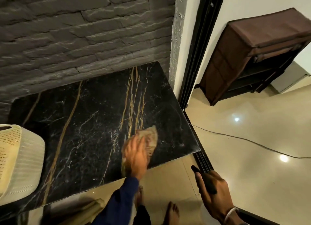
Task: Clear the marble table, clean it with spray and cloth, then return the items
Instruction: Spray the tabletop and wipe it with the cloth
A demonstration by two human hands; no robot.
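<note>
Beige cloth [151, 139] pressed flat beneath straight-fingered left hand [134, 155] near table [84, 115] edge at 5 o'clock, most marble lying toward 10 o'clock; right hand [217, 196] gripping spray bottle [207, 181].

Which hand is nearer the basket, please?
Left. The left hand presses the cloth on the table, right of the basket; right hand grips the spray bottle farther right, off the table.

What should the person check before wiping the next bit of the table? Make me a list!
1. Cloth under left hand, on the marble table: ok.
2. Dark spray bottle gripped in right hand: ok.
3. Table cleared: cannot tell; cream basket overlaps its left end.
4. Surface wet enough: cannot tell.
5. Floor cable away from the feet: ok.
</note>
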